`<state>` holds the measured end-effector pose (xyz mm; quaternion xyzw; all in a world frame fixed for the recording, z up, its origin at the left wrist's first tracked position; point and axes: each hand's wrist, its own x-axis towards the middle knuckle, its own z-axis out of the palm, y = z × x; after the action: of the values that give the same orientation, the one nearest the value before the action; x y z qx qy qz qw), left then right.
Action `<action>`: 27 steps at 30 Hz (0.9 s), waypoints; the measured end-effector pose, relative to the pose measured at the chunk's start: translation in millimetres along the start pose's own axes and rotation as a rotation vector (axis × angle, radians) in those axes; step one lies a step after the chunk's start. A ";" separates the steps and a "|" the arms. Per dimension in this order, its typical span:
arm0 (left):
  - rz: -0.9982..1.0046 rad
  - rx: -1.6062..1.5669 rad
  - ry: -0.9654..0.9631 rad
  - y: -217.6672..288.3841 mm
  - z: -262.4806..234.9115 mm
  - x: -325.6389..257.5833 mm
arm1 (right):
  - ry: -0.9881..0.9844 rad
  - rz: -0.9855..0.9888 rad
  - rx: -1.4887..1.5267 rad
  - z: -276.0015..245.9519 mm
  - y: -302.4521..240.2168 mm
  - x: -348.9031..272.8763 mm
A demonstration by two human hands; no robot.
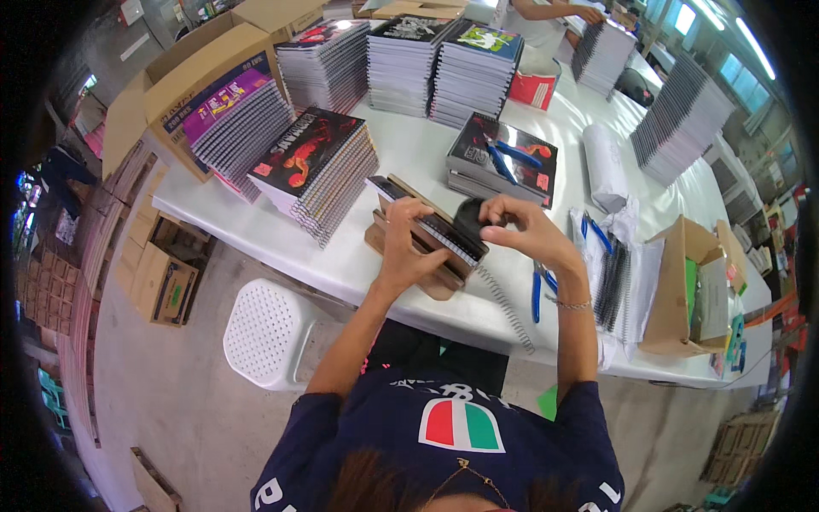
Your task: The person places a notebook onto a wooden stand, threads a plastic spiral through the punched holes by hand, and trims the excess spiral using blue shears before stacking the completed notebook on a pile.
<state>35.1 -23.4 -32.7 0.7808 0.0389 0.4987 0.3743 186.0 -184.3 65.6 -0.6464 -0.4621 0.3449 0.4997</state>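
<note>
Notebook [431, 229] with a dark cover sits propped on a wooden stand [418, 264] at the near edge of the white table [281, 235], right in front of the person. The left hand [408, 241] clasps the notebook from the left side, fingers curled over its top edge, so that grip is closed on the book. The right hand [518, 224] pinches at the notebook's right end, where a small black part [469, 218] sits at the binding edge; its fingers are drawn close together, touching that part. A long wire spiral [505, 307] trails from the notebook's lower right end down over the table's near edge. Just right of it lie blue-handled pliers [539, 290] and a bundle of dark spirals [612, 286]. Near the middle of the table a short stack of notebooks [502, 162] carries another blue-handled tool [503, 156]. Tall stacks of spiral notebooks [320, 166] stand toward the left edge, more at the far edge. An open cardboard box [682, 286] rests at the near right corner. A white stool [269, 334] stands on the floor below the table.
</note>
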 end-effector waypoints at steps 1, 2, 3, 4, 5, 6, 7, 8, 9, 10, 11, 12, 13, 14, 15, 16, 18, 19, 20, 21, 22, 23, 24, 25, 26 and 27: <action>0.000 -0.001 -0.010 -1.2 0.2 3.2 | -0.093 -0.072 -0.031 1.8 -4.8 -1.4; 0.000 -0.003 -0.020 -2.4 0.5 4.6 | -0.185 -0.143 -0.062 7.2 -10.6 -7.8; -0.019 -0.002 -0.042 -0.9 -1.1 0.2 | -0.279 -0.199 -0.077 15.0 -11.8 -13.2; -0.016 -0.014 -0.039 -0.3 -2.0 -2.6 | -0.275 -0.172 0.022 15.0 -11.5 -7.8; -0.013 -0.025 -0.036 0.4 -2.7 -5.1 | -0.319 -0.195 -0.034 18.8 -14.4 -10.7; -0.001 -0.043 -0.027 0.8 -1.5 -3.4 | -0.360 -0.222 -0.102 20.0 -24.0 -15.5; -0.007 -0.037 -0.016 -0.5 -1.2 -1.7 | -0.402 -0.248 -0.169 20.7 -29.2 -17.9; -0.015 -0.030 -0.005 -2.3 -1.5 0.2 | -0.365 -0.125 -0.079 16.6 -19.6 -3.8; -0.028 -0.032 -0.011 -1.4 -0.5 -2.3 | -0.309 -0.080 -0.052 7.5 -6.0 7.1; -0.030 -0.018 -0.018 1.0 -0.2 -2.0 | -0.177 0.027 -0.177 2.6 2.6 17.9; -0.032 -0.003 -0.025 4.3 0.2 -2.6 | -0.045 0.135 -0.300 -1.0 9.7 22.5; -0.021 0.011 -0.023 4.1 -0.1 2.9 | -0.140 -0.002 -0.118 -1.7 8.4 17.6; -0.010 0.014 -0.018 1.6 -0.3 4.8 | -0.248 -0.134 0.060 0.2 9.1 10.7; 0.000 0.016 -0.014 -1.9 -0.2 6.4 | -0.351 -0.188 0.158 0.3 6.0 9.7; -0.006 0.017 -0.030 -1.5 -1.4 1.6 | -0.315 -0.169 0.090 0.1 8.1 10.6; -0.033 -0.001 -0.032 -2.2 -0.2 2.3 | -0.279 -0.149 0.021 -1.8 9.6 14.4; -0.018 -0.018 -0.018 -4.8 -1.5 -5.2 | -0.345 -0.240 -0.019 5.7 -1.8 9.9; -0.010 -0.036 -0.010 -4.0 0.4 -5.9 | -0.365 -0.291 -0.061 13.7 -10.4 0.4; 0.023 -0.009 -0.009 -6.2 1.5 -2.9 | -0.365 -0.263 -0.121 9.0 -10.7 8.5; 0.006 -0.007 -0.014 -4.1 0.4 -2.7 | -0.360 -0.228 -0.163 6.6 -6.6 15.7; -0.010 -0.005 -0.018 -1.5 -0.6 -2.0 | -0.321 -0.159 -0.132 5.3 -3.1 19.0; -0.026 -0.003 -0.023 0.3 -1.3 -3.1 | -0.282 -0.090 -0.101 4.2 0.3 21.2; -0.006 -0.001 -0.013 -2.2 -1.8 -0.6 | -0.250 -0.038 -0.088 2.1 -3.9 27.2; 0.015 0.002 -0.002 -6.1 -2.0 -1.1 | -0.411 -0.209 -0.003 5.7 -10.0 18.6; 0.035 0.005 0.009 -9.7 -2.5 -1.2 | -0.395 -0.202 -0.028 3.9 -13.3 24.5; 0.035 0.001 0.004 -6.9 -2.3 -5.1 | -0.372 -0.177 -0.037 3.3 -10.2 26.1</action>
<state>32.8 -19.4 -40.3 0.7805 0.0261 0.5069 0.3650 189.2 -157.9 75.0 -0.5376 -0.6077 0.4044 0.4221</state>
